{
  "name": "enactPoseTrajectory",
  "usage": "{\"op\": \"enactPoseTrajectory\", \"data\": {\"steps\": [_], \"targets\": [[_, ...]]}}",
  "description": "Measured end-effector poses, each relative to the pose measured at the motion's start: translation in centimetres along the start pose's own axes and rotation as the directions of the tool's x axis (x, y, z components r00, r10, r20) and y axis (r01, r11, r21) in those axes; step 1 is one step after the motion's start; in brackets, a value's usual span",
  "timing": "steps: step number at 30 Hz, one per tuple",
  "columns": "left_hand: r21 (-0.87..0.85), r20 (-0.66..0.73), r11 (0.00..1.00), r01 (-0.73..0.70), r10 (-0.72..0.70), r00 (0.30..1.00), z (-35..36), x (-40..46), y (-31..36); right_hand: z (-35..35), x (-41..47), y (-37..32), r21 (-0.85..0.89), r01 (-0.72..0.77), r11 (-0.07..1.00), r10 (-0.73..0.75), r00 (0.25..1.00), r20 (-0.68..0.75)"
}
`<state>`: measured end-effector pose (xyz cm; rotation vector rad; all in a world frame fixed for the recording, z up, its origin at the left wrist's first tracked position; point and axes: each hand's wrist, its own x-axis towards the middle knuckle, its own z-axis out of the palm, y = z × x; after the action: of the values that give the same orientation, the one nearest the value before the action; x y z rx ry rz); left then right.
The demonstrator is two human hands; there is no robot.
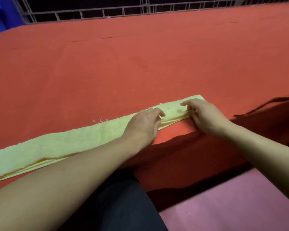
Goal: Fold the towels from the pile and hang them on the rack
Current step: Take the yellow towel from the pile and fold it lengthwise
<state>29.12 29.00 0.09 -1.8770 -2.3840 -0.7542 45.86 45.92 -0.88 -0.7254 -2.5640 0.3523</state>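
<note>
A pale yellow towel (77,139), folded into a long narrow strip, lies along the near edge of a red-covered table (140,67), running from the lower left to its right end near the middle. My left hand (143,122) rests on the strip with curled fingers at its near folded edge. My right hand (202,112) is at the strip's right end, fingers bent and pinching the layered near edge. Loose threads stick out along the far edge. No pile and no rack are in view.
A metal grid fence (107,12) runs behind the table's far edge. A blue object (2,12) stands at the far left corner. Pink floor (232,202) lies below the table on the right. My dark trouser leg (123,205) is at the bottom.
</note>
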Motion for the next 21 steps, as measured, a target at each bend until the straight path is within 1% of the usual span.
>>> {"op": "enactPoseTrajectory", "data": {"steps": [2,5,6,8,10,12,15,18,21], "targets": [[-0.011,0.015,1.0,-0.017,0.017,1.0,0.0,-0.2,0.0,0.0,0.0,0.0,0.016,-0.025,1.0,0.025,1.0,-0.009],[0.027,0.08,0.999,-0.025,0.023,0.997,0.1,-0.5,0.1,-0.3,-0.3,-0.3,-0.059,0.004,0.998,0.001,0.997,0.079],[0.024,0.082,0.999,-0.026,0.024,0.996,0.1,-0.6,0.1,-0.5,-0.4,-0.6,-0.071,0.004,0.997,0.001,0.997,0.079],[0.001,0.049,1.0,-0.024,0.024,0.998,-0.4,-1.0,0.0,-0.9,-0.5,-1.7,-0.049,-0.011,0.999,0.012,1.0,0.024],[-0.006,-0.014,1.0,-0.026,0.026,1.0,-1.1,-1.8,-0.5,-0.8,-0.4,-3.3,-0.008,-0.002,1.0,0.002,0.999,-0.033],[0.006,-0.056,1.0,-0.014,0.014,0.998,-2.0,-3.1,-1.5,-0.2,-0.1,-5.5,0.045,0.044,0.998,-0.043,0.999,-0.03],[0.028,-0.087,0.999,0.025,-0.022,0.996,-3.5,-6.0,-3.9,1.6,0.6,-9.5,0.109,0.142,0.984,-0.146,0.989,0.029],[0.06,-0.122,0.994,0.089,-0.081,0.989,-5.3,-9.5,-6.3,4.1,1.3,-14.1,0.164,0.226,0.96,-0.242,0.966,0.086],[0.077,-0.195,0.988,0.133,-0.116,0.974,-7.3,-13.1,-8.9,6.6,1.9,-18.9,0.198,0.305,0.932,-0.333,0.935,0.126]]}}
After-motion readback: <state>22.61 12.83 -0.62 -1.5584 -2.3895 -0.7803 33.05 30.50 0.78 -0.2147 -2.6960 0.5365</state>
